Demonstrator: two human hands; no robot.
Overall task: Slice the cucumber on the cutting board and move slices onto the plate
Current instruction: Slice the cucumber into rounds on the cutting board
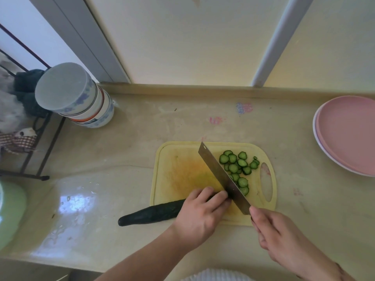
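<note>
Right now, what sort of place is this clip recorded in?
Most likely a home kitchen counter. A cucumber is being sliced on a yellow cutting board, stacked bowls stand by the wall, and pink plates wait at the right.

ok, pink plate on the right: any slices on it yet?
Empty as far as visible: the pink plate shows bare; the slices lie on the cutting board.

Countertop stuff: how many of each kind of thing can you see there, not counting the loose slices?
Cucumber, held by the left hand: 1
Knife, held by the right hand: 1
Cutting board: 1
Pink plates, stacked: 2
Stack of bowls: 1, the number of bowls in it unclear
Total: 6
</note>
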